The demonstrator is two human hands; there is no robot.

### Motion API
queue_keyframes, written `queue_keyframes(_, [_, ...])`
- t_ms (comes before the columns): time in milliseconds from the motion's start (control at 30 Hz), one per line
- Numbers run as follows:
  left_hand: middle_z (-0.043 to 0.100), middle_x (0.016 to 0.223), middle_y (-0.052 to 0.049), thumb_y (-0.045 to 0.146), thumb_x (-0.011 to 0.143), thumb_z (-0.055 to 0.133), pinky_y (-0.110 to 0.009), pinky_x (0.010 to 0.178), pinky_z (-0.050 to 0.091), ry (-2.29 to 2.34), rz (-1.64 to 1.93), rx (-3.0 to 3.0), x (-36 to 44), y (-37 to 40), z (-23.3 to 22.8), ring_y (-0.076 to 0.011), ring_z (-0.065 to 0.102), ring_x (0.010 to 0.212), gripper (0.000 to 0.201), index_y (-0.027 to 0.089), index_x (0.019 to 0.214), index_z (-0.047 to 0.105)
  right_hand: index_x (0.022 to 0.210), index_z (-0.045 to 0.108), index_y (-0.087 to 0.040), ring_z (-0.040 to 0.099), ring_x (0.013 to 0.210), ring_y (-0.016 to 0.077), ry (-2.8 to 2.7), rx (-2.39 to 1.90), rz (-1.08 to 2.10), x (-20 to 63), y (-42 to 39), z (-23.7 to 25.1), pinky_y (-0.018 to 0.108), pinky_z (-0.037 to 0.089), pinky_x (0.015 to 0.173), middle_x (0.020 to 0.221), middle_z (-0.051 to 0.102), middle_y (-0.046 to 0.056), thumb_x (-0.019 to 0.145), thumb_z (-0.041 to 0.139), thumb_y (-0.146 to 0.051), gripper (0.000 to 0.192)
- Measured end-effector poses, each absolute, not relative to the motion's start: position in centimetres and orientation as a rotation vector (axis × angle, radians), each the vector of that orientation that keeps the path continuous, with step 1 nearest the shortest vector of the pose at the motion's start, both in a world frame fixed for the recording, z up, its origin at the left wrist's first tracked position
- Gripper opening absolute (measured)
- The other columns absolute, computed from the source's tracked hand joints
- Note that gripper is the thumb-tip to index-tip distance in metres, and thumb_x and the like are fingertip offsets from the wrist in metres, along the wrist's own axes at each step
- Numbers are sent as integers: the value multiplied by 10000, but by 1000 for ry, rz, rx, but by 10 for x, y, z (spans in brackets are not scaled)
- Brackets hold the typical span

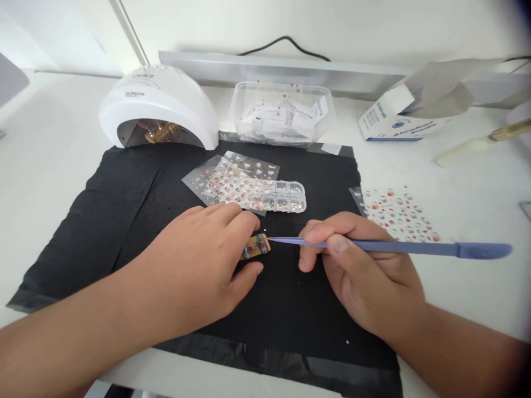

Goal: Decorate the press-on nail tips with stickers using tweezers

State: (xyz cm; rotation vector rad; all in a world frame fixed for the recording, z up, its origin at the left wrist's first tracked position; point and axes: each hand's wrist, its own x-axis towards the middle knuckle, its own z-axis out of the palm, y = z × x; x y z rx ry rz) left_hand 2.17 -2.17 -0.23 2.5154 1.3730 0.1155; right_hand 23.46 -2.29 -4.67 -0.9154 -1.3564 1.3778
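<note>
My left hand (203, 254) rests on the black mat, its fingers closed round a small golden-brown block (256, 247) with dark, shiny pieces on it. Much of the block is hidden under that hand. In my right hand (357, 265) is a slim blue-purple brush (398, 247), pinched between thumb and fingers and lying nearly level. Its fine tip meets or nearly meets the block's right end. Just beyond my left fingers are overlapping sticker sheets (232, 179) and a clear compartment case (290, 196) with tiny bits inside.
A white nail lamp (161, 99) stands at the back left with something golden inside. Behind the black mat (124, 204) is a clear tub (282, 113) of packets. An open carton (398, 121), a thick brush (468, 150) and another sticker sheet (400, 215) are on the right.
</note>
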Motion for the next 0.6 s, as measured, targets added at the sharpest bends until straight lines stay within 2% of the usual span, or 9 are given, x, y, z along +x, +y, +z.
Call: queue_keyframes(600, [640, 924, -55, 287, 891, 568, -404, 675, 439, 1345, 161, 2564, 22, -21, -4, -248, 612, 800, 159, 179, 1006, 584, 895, 724, -302, 581, 626, 191, -1402, -923, 1349, 235, -23, -48, 377, 446, 626, 626, 644, -5, 963, 562, -344, 180])
